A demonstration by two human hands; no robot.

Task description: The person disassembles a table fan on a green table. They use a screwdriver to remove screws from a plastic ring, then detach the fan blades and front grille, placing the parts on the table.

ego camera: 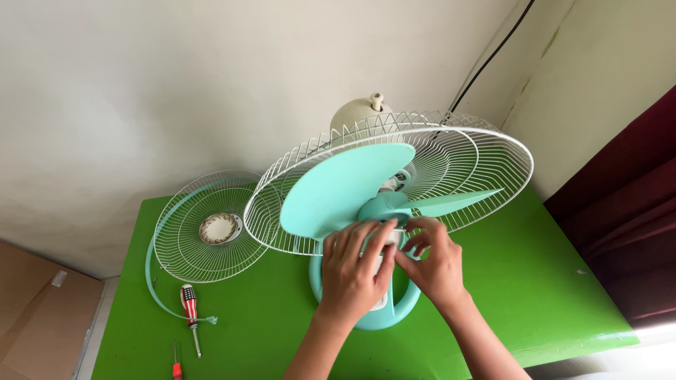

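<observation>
We have both hands at the teal fan blade (352, 190)'s hub, in front of the rear guard (451, 151): left hand (352, 271) and right hand (433, 264) each pinching it in a light grip. Left of the fan, the front guard (204, 229) and a screwdriver (190, 309) lie on the green tabletop (535, 281).

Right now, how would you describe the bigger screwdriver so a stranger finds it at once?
Look at the green table, on its near left part. Below the detached white wire grille lies the bigger screwdriver. Its thick striped red-and-white handle sets it apart from the slimmer red-handled screwdriver beside it.
</observation>
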